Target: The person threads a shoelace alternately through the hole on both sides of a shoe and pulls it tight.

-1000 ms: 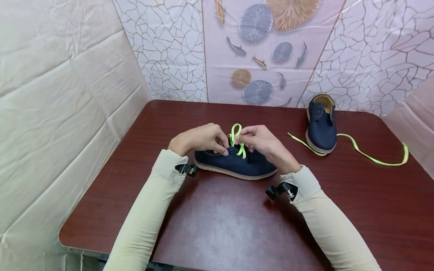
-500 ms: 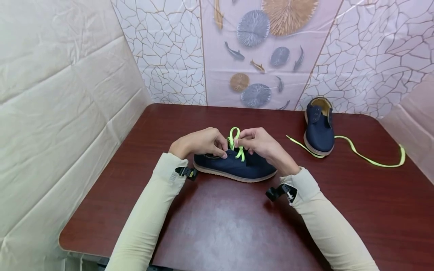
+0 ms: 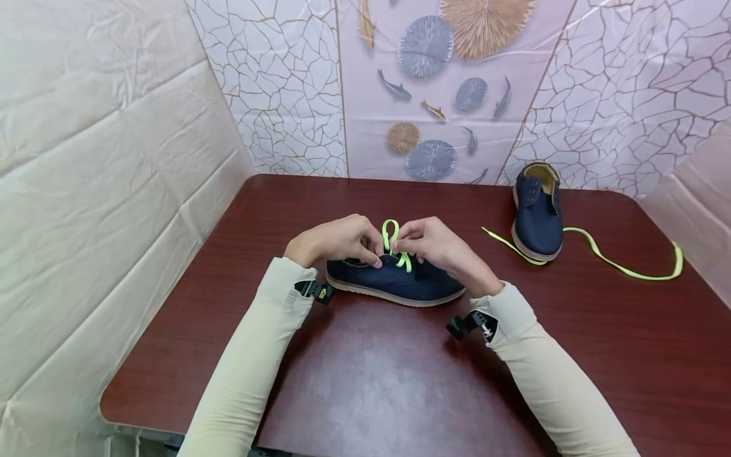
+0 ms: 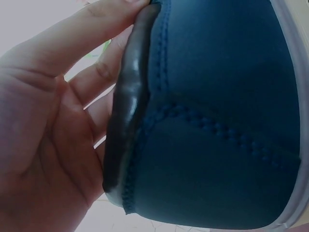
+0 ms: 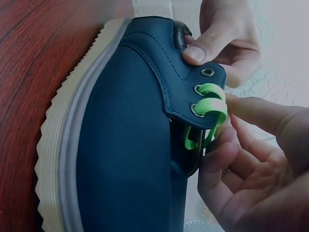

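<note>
A navy shoe with a beige sole stands sideways at mid-table, its toe to the right. My left hand pinches its collar and eyelet flap, thumb on the outside near the top eyelet. The left wrist view shows the dark padded collar between thumb and fingers. My right hand pinches a neon-yellow shoelace beside the flap. That lace passes through two lower eyelets, and a loop of it rises between the hands. The pinching fingertips are partly hidden.
Another navy shoe stands at the back right, toe toward me. A yellow lace trails from it on both sides across the red-brown table. A patterned cloth hangs behind the table.
My right hand has moved slightly left with the lace, and the loop has shifted left and become a bit lower. My left hand keeps its hold on the shoe. The view has tilted slightly.
</note>
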`<state>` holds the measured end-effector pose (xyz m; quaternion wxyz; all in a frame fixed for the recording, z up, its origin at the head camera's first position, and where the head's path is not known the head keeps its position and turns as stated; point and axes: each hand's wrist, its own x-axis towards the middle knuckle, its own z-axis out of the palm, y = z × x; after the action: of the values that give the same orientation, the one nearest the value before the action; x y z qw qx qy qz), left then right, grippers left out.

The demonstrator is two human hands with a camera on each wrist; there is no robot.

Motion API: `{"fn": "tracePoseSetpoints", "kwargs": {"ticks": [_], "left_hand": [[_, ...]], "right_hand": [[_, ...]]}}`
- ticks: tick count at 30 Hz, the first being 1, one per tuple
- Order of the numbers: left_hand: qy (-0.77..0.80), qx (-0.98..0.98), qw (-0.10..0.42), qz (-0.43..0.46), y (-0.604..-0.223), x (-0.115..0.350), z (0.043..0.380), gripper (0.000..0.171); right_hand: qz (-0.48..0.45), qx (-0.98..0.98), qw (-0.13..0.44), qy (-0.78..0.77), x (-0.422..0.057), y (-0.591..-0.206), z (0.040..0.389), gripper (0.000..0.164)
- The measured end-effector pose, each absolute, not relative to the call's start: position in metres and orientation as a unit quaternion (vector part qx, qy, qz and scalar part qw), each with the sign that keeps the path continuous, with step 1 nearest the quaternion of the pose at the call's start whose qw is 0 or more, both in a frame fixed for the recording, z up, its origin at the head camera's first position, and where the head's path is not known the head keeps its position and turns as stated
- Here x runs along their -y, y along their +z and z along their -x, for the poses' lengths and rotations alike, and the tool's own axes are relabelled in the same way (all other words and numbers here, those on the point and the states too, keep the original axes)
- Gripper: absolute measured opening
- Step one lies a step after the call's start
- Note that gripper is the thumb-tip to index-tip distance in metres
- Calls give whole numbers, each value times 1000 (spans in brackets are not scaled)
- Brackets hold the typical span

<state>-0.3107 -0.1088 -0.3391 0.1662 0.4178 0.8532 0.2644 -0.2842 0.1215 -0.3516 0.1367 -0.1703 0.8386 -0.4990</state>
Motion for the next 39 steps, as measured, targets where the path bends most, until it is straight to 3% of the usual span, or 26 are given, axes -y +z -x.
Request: {"fn": "tracePoseSetpoints", "kwargs": {"ticks": [16,29,39], "left_hand": [[234,-870,147,-408,-334,107,308,10],[217,-883,125,-396,-330,106,306,10],[219,-884,111,-398,-331,106,303,13]], "right_hand": [[176,-850,115,-483,-120,-353,283,11],[140,-842,155,-497,-119,-353,284,20],[154,-848,168,-479,-118,-354,281,16]]}}
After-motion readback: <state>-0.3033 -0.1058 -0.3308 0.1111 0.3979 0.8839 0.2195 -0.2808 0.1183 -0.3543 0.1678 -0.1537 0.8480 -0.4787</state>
